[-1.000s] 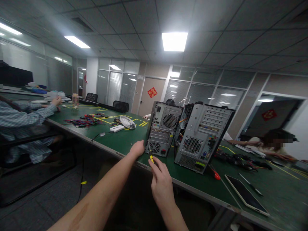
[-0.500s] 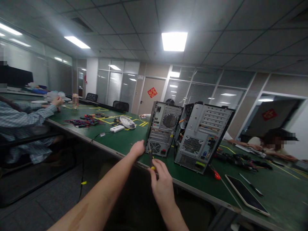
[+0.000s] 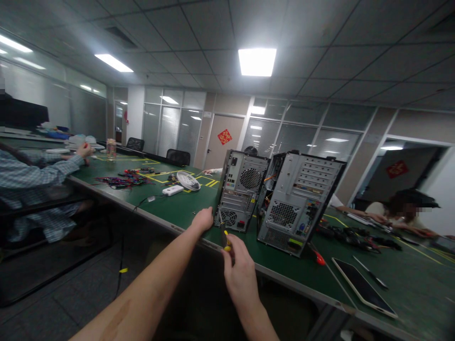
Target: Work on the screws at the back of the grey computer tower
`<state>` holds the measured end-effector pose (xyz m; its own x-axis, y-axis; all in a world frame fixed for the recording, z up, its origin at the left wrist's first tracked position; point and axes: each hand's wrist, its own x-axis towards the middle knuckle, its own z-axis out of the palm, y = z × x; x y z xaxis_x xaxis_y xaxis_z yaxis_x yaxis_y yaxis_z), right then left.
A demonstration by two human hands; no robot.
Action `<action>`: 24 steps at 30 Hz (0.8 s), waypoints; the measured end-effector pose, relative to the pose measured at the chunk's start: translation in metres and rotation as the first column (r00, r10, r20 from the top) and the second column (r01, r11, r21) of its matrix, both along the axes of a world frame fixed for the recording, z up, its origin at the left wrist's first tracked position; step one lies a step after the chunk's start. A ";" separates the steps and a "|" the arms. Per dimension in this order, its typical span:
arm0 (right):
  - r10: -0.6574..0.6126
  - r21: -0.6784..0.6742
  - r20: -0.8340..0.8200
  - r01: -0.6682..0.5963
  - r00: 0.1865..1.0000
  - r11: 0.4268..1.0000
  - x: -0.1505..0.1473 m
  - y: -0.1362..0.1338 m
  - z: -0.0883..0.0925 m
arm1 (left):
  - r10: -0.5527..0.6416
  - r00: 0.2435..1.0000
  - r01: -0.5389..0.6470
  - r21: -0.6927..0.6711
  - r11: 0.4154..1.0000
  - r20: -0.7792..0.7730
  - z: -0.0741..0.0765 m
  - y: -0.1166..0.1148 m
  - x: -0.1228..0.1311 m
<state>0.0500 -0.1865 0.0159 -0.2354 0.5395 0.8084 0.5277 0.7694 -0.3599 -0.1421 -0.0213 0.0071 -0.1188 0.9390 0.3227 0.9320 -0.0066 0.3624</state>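
Observation:
Two computer tower cases stand on the green table (image 3: pixel 185 208) with their backs to me: a smaller one (image 3: pixel 241 196) on the left and a larger grey one (image 3: pixel 300 203) on the right. My left hand (image 3: pixel 202 220) rests closed against the lower left corner of the smaller case. My right hand (image 3: pixel 241 270) is closed round a black and yellow screwdriver (image 3: pixel 224 236), whose tip points at that same lower corner.
A tablet (image 3: pixel 362 286), a red-handled tool (image 3: pixel 318 256), a pen-like tool (image 3: pixel 371 273) and a tangle of cables (image 3: pixel 355 236) lie right of the cases. A small white fan (image 3: pixel 188 180) and a white box (image 3: pixel 172 190) lie to the left. A person in a checked shirt (image 3: pixel 39 170) sits far left; another person (image 3: pixel 401 215) sits far right.
My right hand has drawn slightly back and down, and its fingers have closed more tightly round the screwdriver. My left hand stays at the case's corner.

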 end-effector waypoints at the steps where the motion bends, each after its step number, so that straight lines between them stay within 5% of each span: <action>1: 0.005 0.004 -0.016 -0.005 1.000 1.000 0.000 0.000 0.000 | 0.000 1.000 0.000 -0.001 1.000 0.000 0.000 0.000 0.000; 8: -0.019 -0.016 -0.020 0.018 1.000 1.000 0.000 -0.004 0.003 | 0.004 1.000 -0.004 -0.002 1.000 0.005 0.001 0.000 0.001; 24: -0.104 0.186 0.091 0.086 0.990 0.979 0.005 0.002 -0.003 | -0.001 1.000 0.000 0.006 1.000 0.001 -0.002 0.002 -0.001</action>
<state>0.0547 -0.1847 0.0133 -0.2742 0.4101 0.8699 0.6275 0.7617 -0.1613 -0.1426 -0.0192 0.0051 -0.1188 0.9370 0.3286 0.9315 -0.0094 0.3637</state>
